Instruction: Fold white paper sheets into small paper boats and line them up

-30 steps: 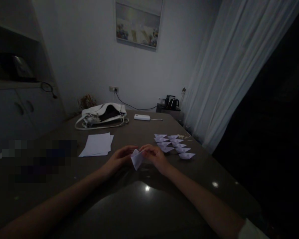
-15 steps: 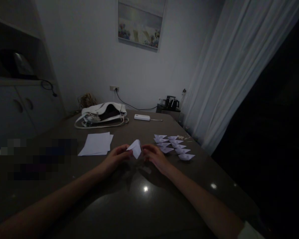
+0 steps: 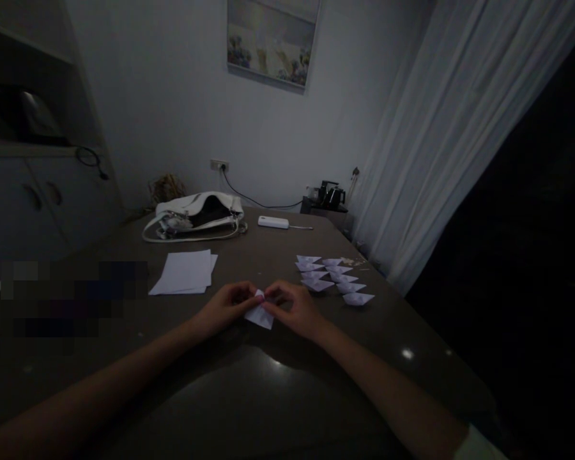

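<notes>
A small folded piece of white paper (image 3: 260,316) is pinched between my two hands over the near middle of the table. My left hand (image 3: 227,305) grips its upper left side with thumb and fingers. On the other side, my right hand (image 3: 294,308) pinches the upper right, the thumbs nearly meeting. Its top is partly hidden by my fingers. To the right of my hands stand several folded paper boats (image 3: 347,287) in two rows. Left of them lies a small stack of white paper sheets (image 3: 184,271).
A white handbag (image 3: 196,214) lies at the back left of the dark glossy table (image 3: 249,402). Behind the boats are small pale scraps (image 3: 352,261). A white power bank (image 3: 273,222) with a short cable lies farther back. A black kettle (image 3: 334,197) stands beyond the table.
The folded paper has turned over and come lower, its wide end now toward me. My right hand, beside it half a second ago, now grips it; the thumbs have come together.
</notes>
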The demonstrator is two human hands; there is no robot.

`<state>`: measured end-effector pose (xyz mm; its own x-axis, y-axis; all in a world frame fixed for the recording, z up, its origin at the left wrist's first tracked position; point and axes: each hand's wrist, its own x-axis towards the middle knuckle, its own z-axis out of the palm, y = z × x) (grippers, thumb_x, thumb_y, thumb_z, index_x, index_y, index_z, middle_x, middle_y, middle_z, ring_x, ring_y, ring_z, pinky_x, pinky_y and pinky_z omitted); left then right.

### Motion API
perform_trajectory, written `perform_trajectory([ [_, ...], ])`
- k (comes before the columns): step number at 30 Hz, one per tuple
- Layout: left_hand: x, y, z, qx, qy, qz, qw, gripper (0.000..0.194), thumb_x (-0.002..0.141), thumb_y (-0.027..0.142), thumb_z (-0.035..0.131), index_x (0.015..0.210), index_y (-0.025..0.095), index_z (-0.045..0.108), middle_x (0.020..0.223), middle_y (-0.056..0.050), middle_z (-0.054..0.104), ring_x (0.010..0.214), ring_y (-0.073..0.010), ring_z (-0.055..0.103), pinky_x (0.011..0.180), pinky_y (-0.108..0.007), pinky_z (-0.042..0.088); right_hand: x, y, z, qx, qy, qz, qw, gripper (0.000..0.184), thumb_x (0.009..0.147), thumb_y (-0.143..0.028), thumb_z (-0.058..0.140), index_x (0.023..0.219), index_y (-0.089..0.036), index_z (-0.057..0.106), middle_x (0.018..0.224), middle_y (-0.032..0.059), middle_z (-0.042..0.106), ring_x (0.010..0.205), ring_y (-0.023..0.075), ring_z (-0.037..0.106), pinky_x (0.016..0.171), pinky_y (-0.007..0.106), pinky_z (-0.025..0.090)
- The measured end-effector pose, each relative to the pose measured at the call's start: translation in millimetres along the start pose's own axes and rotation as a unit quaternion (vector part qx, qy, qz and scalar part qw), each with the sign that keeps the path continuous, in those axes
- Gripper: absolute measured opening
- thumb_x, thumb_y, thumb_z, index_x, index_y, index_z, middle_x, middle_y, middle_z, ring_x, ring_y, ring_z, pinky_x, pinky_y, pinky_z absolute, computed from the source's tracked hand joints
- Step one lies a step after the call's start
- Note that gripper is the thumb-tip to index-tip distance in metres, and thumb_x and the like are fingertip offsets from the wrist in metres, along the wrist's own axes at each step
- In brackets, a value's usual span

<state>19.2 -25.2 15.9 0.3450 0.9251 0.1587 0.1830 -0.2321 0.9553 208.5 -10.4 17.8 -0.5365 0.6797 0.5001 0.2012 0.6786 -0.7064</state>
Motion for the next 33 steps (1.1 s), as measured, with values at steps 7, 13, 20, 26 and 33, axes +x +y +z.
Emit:
perform_trajectory([
  [7, 1, -7, -1.2, 0.053, 0.001, 0.025, 0.998, 0.033, 0.077, 0.048, 0.061, 0.079, 0.016, 0.056, 0.065, 0.003, 0.052, 0.060, -0.0128, 0.050, 0.051, -0.020, 0.036, -2, 3, 6, -0.064, 0.059, 0.004, 0.996, 0.006, 0.083, -0.024, 0.055, 0.081, -0.019, 0.058, 0.077, 0.0025, 0.062, 0.069, 0.0140, 0.060, 0.063, 0.026, 0.049],
  [13, 2, -9, 0.5, 0.019, 0.012, 0.009, 1.000, 0.032, 0.074, 0.047, 0.062, 0.077, 0.016, 0.053, 0.065, 0.003, 0.053, 0.059, -0.0142, 0.052, 0.052, -0.022, 0.038, -3, 0, 11, -0.093, 0.051, -0.018, 0.994, 0.005, 0.082, -0.020, 0.053, 0.086, -0.020, 0.057, 0.090, 0.0047, 0.065, 0.080, 0.0166, 0.061, 0.071, 0.029, 0.048],
  [20, -1, -9, 1.1, 0.093, 0.007, 0.060, 0.994, 0.027, 0.083, 0.041, 0.052, 0.087, 0.015, 0.061, 0.078, -0.003, 0.063, 0.073, -0.0188, 0.058, 0.064, -0.027, 0.044, -3, -5, 12, -0.093, 0.050, -0.057, 0.993, 0.006, 0.083, -0.018, 0.052, 0.084, -0.020, 0.057, 0.098, 0.0066, 0.063, 0.088, 0.0170, 0.060, 0.074, 0.028, 0.048],
  [26, -3, -4, 2.5, 0.198, 0.064, 0.081, 0.975, 0.023, 0.079, 0.035, 0.051, 0.079, 0.015, 0.062, 0.066, 0.000, 0.060, 0.064, -0.0168, 0.054, 0.059, -0.025, 0.043, -3, -3, 14, -0.095, 0.035, -0.095, 0.990, 0.007, 0.082, -0.016, 0.053, 0.086, -0.019, 0.058, 0.101, 0.0064, 0.061, 0.094, 0.0161, 0.059, 0.076, 0.027, 0.049],
  [33, -9, 7, 0.4, 0.233, 0.062, 0.116, 0.964, 0.028, 0.085, 0.035, 0.044, 0.085, 0.016, 0.064, 0.073, -0.001, 0.063, 0.070, -0.0189, 0.057, 0.062, -0.025, 0.043, -1, -3, 10, 0.006, 0.052, -0.016, 0.999, 0.015, 0.089, -0.029, 0.051, 0.097, -0.018, 0.055, 0.097, 0.0056, 0.060, 0.088, 0.0141, 0.060, 0.071, 0.024, 0.050],
])
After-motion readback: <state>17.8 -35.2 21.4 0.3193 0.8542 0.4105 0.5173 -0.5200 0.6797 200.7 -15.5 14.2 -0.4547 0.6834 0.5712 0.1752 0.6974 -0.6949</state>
